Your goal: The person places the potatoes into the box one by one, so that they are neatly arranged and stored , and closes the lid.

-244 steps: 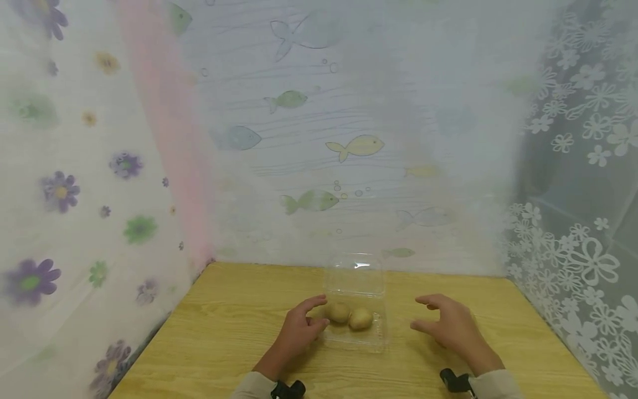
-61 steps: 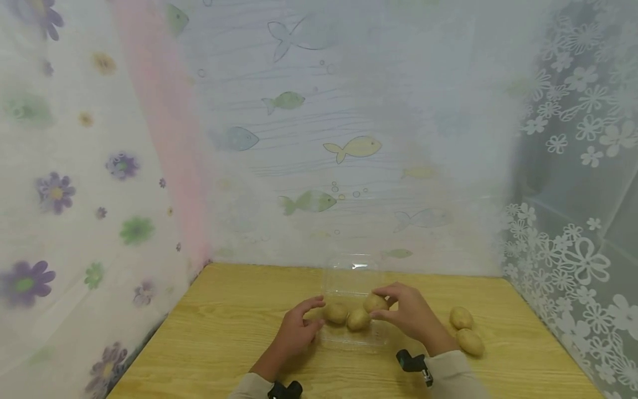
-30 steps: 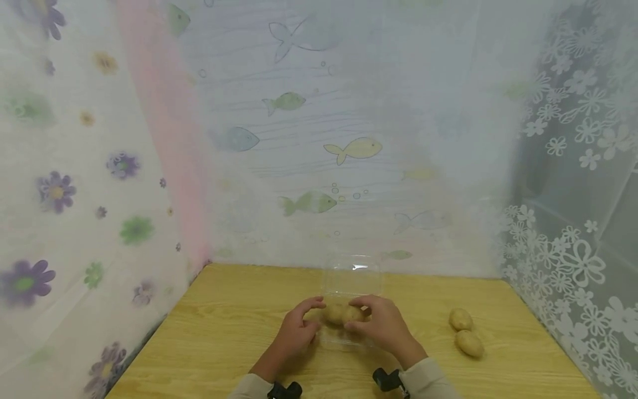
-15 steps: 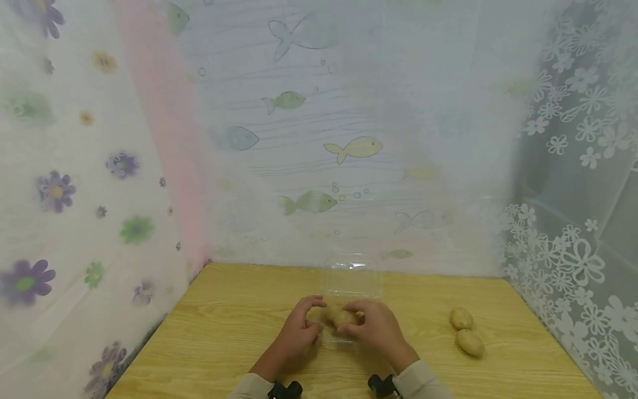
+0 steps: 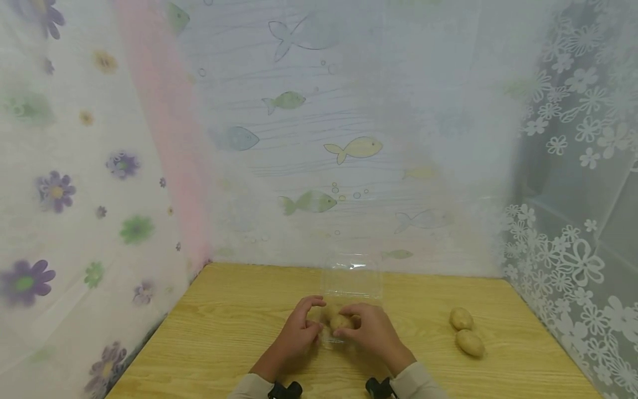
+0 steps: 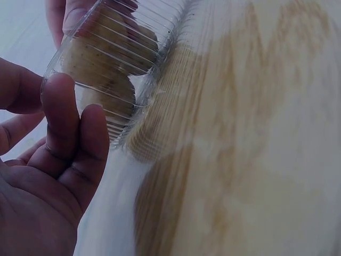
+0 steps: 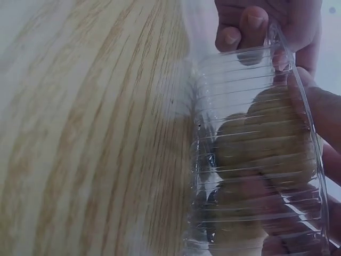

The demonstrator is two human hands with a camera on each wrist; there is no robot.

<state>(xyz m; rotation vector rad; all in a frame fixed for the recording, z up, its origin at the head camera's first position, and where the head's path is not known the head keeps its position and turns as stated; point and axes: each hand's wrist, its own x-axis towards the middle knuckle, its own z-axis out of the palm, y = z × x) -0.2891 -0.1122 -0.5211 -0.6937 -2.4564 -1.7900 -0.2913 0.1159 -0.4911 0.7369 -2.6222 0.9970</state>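
A clear plastic clamshell box (image 5: 353,280) lies on the table with its lid raised at the back. My left hand (image 5: 299,327) pinches the left rim of the box, fingers outside against the ribbed wall (image 6: 114,58). Inside the box my right hand (image 5: 374,332) grips a potato (image 5: 341,323) between thumb and fingers, close beside the left hand's fingertips. More potatoes (image 7: 232,141) show through the box wall in the right wrist view, resting against each other. In the head view, the hands partly hide them.
Two potatoes (image 5: 461,318) lie touching on the wooden table (image 5: 239,316), to the right of the box. A patterned curtain (image 5: 299,166) stands along the table's back edge, with flowered sheets (image 5: 139,229) at the sides.
Over two seconds my right hand has carried the potato left from the box's right edge down among the others. Eight seconds ago that hand was empty. The left hand stays at the rim.
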